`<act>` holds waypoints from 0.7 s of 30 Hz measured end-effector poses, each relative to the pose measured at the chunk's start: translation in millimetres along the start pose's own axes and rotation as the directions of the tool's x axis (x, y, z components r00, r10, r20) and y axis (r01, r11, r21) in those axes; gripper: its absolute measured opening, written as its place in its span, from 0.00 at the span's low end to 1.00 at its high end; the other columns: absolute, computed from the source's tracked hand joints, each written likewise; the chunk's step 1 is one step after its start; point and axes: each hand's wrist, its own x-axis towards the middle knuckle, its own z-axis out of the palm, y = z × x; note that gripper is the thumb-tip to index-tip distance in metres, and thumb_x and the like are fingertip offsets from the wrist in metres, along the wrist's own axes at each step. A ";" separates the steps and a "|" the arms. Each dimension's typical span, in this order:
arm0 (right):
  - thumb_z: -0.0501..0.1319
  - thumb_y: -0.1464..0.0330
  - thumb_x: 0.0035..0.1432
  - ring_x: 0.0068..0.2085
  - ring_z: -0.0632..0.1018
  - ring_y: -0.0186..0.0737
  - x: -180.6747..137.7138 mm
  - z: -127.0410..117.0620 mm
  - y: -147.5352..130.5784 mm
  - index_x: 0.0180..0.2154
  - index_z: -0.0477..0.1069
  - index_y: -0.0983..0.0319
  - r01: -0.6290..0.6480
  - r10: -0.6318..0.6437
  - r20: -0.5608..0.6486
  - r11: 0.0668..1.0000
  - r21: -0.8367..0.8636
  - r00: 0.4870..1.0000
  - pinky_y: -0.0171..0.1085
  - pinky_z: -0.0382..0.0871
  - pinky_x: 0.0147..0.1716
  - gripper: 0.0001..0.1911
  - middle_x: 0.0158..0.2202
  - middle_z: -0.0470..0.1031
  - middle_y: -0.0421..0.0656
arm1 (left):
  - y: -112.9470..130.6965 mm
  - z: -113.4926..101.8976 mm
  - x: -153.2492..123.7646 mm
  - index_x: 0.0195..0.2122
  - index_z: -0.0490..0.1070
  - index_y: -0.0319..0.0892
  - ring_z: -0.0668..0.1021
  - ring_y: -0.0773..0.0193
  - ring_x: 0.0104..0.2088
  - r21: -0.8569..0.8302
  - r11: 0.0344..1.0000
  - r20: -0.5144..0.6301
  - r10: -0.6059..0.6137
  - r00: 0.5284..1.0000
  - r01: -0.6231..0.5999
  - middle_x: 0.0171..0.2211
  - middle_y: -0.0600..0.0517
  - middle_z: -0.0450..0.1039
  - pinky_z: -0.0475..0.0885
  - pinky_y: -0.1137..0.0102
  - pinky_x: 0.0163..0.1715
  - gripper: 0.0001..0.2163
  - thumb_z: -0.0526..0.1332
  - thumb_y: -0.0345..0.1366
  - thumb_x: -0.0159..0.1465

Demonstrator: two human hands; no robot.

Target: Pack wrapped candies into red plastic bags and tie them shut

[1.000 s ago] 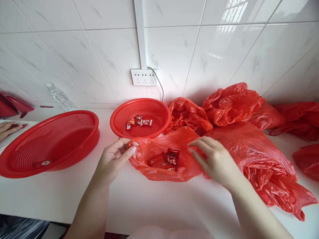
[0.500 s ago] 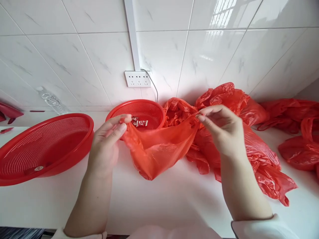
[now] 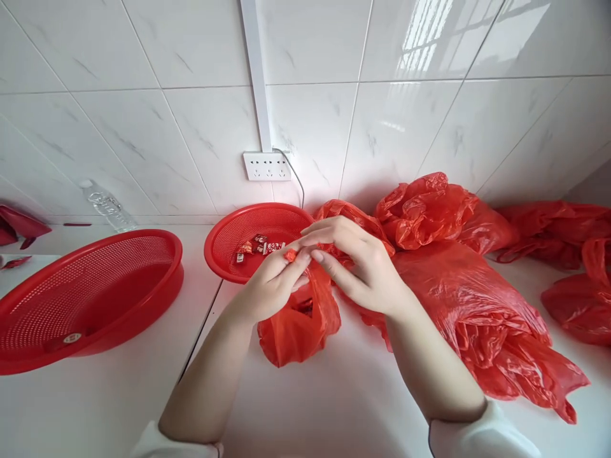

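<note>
Between my hands hangs a small red plastic bag [image 3: 300,334], its top gathered and something dark showing through a gap in its side. My left hand [image 3: 274,286] is closed on the gathered top, with a bit of red plastic poking out by the thumb. Over it arches my right hand [image 3: 358,264], its fingertips meeting the left fingers at the bag's top; whether they pinch the plastic is partly hidden. Just behind the hands sits a round red basket [image 3: 224,238] with several small wrapped sweets [image 3: 260,245] in it.
At left a larger red perforated basket [image 3: 157,280] stands tilted. A plastic bottle [image 3: 107,205] leans near the tiled wall. Several red bags [image 3: 477,292] are heaped at right, with more red bags [image 3: 577,305] beyond. A socket strip [image 3: 267,166] is on the wall.
My hands have come together from wide apart. The bag, stretched between them before, now hangs gathered below them. More sweets in the round basket show.
</note>
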 end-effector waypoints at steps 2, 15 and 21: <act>0.57 0.73 0.63 0.46 0.74 0.40 -10.6 1.1 8.4 0.48 0.70 0.60 -0.124 0.122 0.028 0.990 0.073 0.992 0.43 0.71 0.48 0.12 0.45 0.73 0.46 | -5.5 -3.4 -1.9 0.32 0.63 0.43 0.57 0.74 0.21 -0.062 0.996 -0.009 -0.063 0.998 0.062 0.24 0.58 0.51 0.58 0.76 0.20 0.12 0.52 0.45 0.68; 0.60 0.77 0.58 0.37 0.74 0.36 -45.2 14.5 25.8 0.38 0.68 0.60 -0.289 0.299 -0.040 0.942 0.171 0.953 0.39 0.71 0.40 0.08 0.36 0.71 0.41 | -30.4 2.7 -6.8 0.41 0.64 0.45 0.63 0.74 0.17 -0.124 0.985 0.072 -0.112 0.991 0.120 0.22 0.59 0.62 0.61 0.75 0.20 0.14 0.46 0.47 0.70; 0.62 0.77 0.56 0.49 0.72 0.41 -49.1 -1.2 20.0 0.34 0.73 0.58 -0.110 0.089 0.161 0.986 0.128 0.983 0.43 0.68 0.50 0.07 0.47 0.66 0.45 | -32.4 -6.3 -0.9 0.44 0.72 0.42 0.73 0.71 0.27 -0.277 0.947 0.108 -0.138 0.985 0.163 0.29 0.53 0.72 0.69 0.75 0.29 0.11 0.56 0.41 0.67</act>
